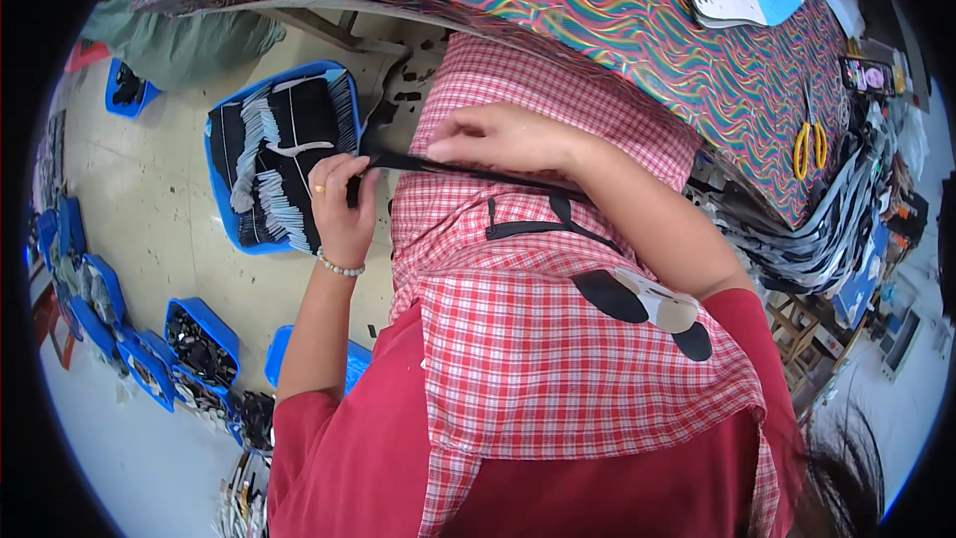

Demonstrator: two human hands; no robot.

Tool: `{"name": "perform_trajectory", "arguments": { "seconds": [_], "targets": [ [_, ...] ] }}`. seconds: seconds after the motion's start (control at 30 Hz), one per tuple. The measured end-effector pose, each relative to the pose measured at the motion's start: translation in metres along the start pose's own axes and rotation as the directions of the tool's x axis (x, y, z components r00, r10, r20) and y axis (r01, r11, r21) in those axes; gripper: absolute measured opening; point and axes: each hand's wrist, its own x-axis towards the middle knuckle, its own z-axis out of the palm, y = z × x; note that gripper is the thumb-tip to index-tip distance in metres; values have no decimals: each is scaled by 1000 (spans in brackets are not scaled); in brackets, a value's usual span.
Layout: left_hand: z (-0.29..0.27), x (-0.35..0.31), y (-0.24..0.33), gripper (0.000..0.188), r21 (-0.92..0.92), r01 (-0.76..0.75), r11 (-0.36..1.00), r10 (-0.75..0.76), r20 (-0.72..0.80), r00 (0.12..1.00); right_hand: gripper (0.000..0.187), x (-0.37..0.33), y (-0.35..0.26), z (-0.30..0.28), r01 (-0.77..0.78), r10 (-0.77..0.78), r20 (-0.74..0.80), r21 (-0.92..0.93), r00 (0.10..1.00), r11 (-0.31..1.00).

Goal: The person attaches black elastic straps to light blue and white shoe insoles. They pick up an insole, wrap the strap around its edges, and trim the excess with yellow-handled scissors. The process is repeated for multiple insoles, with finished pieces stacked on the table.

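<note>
A long black strip (488, 175) of soft material stretches across my lap, over a red-and-white checked apron (558, 359). My left hand (344, 201), wearing a ring and a beaded bracelet, is closed on the strip's left end, thumb against fingers. Just right of it, my right hand (503, 139) lies over the strip with curled fingers, their tips down at its upper edge and slightly blurred. The strip's other end runs beneath my right forearm, out of sight. A dark, smeared piece stands up beside my left fingers; I cannot make out its kind.
A blue crate (224, 204) holding bundled black and pale-blue pieces stands on the floor at left, with more blue bins (204, 329) below. The patterned table (558, 0) ahead carries shoe-sole-shaped pieces (742, 5), yellow-handled scissors (811, 144) and a phone (866, 77). Strips hang at right.
</note>
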Motion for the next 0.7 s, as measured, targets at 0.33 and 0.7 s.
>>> {"name": "perform_trajectory", "arguments": {
  "seconds": [0.33,0.7],
  "targets": [
    [-32,-31,-2,27,-48,132,990,-99,429,898,34,30,-21,-19,-192,127,144,691,981,697],
    [-14,91,17,34,-737,235,-634,-356,547,758,30,-56,-118,-14,-34,22,186,66,982,997]
  ]
}}
